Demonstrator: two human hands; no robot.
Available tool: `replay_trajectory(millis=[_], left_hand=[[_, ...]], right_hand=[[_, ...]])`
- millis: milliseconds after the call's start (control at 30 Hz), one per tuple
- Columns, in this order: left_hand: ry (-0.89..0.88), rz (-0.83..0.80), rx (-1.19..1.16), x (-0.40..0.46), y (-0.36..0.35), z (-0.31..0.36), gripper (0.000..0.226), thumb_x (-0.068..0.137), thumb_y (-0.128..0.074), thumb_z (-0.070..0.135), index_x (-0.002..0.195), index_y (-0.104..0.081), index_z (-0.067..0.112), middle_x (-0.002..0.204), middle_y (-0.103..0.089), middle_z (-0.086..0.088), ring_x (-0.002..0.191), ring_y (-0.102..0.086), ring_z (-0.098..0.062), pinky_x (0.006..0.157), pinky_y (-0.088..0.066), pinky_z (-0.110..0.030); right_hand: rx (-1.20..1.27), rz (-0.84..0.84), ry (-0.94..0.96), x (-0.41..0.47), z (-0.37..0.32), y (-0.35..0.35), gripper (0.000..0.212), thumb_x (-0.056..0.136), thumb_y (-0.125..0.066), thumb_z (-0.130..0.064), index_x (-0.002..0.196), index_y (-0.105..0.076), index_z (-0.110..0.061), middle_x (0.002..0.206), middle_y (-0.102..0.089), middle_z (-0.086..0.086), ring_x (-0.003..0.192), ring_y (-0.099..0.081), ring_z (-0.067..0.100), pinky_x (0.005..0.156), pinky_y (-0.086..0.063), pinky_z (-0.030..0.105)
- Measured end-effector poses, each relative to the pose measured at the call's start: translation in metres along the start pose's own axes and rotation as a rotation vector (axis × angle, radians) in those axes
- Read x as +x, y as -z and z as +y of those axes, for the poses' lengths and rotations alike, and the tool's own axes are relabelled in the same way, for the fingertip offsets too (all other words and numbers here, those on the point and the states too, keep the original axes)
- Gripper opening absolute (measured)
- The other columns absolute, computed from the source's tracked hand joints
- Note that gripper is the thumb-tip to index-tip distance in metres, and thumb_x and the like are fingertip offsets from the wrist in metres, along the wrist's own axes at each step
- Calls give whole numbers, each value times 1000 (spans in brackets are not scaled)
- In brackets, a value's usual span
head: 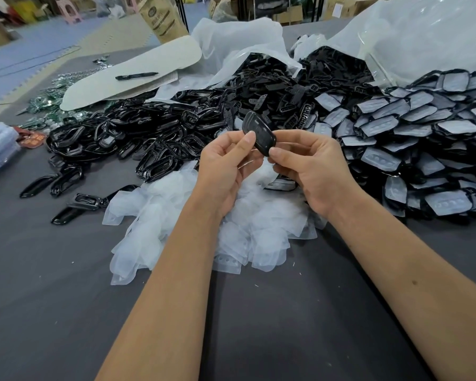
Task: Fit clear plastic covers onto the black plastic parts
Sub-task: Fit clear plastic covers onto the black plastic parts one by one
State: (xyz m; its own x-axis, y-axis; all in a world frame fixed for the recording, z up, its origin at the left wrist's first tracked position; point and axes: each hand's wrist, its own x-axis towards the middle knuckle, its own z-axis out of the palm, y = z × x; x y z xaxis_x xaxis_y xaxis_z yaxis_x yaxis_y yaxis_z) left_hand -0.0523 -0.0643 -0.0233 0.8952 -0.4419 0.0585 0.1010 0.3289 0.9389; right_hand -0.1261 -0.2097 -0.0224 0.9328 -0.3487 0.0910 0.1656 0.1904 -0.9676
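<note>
Head view: at the centre of the frame, the left hand (226,163) and right hand (311,166) both pinch one black part (259,134) between thumb and fingers, above a heap of clear covers (193,215) on the grey table (66,270). Covered parts (412,127) are stacked at the right; bare black frames (138,136) lie at the left.

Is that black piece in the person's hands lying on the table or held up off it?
Held up. The left hand and right hand pinch the black part above the clear covers.

Packing workshop: heaped black parts (154,133), cartons (341,6).
</note>
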Motion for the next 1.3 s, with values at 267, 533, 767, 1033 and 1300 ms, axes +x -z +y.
replay_trajectory(millis=[267,533,767,1033,1300], left_hand=[[37,-28,-34,0,-2,2,19,105,-57,10,88,-64,9,83,-69,-4,73,-57,-12,66,-56,-20],[30,-34,-34,0,-3,2,16,107,-52,9,92,-58,8,81,-66,-4,70,-52,-11,62,-54,-18],[-6,-128,77,-4,-2,0,18,106,-54,9,90,-59,12,80,-67,-1,68,-59,-7,61,-51,-17],[-20,-163,93,2,-9,5,15,102,-61,7,88,-64,13,78,-68,-5,68,-63,-11,67,-55,-20],[-308,-170,565,35,-79,14,34,77,-88,1,108,-76,10,99,-79,-5,90,-76,-20,85,-62,-34]], right_hand=[[-11,10,140,-1,1,-3,43,84,-77,10,119,-69,-14,81,-70,4,81,-65,19,87,-57,35],[33,-37,34,2,-1,0,30,89,-76,2,117,-70,-10,82,-73,2,81,-69,18,84,-59,30],[134,-15,-25,1,-5,5,29,91,-71,8,116,-71,-6,90,-77,12,87,-76,23,79,-60,29],[-27,9,108,-2,-22,18,35,86,-75,10,115,-72,-9,90,-80,10,85,-77,23,80,-63,35],[-1014,274,586,0,-59,75,32,88,-69,7,110,-81,-12,101,-77,2,93,-70,14,88,-55,25]])
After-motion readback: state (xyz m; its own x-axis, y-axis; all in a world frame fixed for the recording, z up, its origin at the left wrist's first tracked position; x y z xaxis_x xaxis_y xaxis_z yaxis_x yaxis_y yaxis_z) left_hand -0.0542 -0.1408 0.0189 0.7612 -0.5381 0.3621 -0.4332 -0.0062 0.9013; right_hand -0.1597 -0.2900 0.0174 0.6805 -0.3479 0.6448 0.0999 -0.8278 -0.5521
